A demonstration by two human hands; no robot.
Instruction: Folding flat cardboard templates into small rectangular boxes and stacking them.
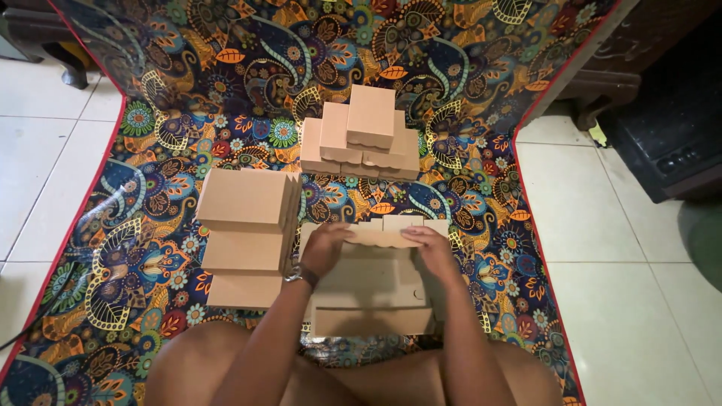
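A flat brown cardboard box blank (372, 289) lies on the patterned mat just in front of my knees. My left hand (325, 246) and my right hand (436, 250) both grip its scalloped far flap (382, 237), bending it up from the sheet. A watch sits on my left wrist. To the left stands a stack of flat unfolded box blanks (247, 237), fanned out in steps. Farther away, in the middle of the mat, several finished closed boxes (361, 139) are piled in a heap.
The colourful paisley mat (150, 248) with a red border covers the floor under everything. White floor tiles (602, 248) lie on both sides. Dark furniture (669, 113) stands at the upper right, and another dark piece (45, 37) at the upper left.
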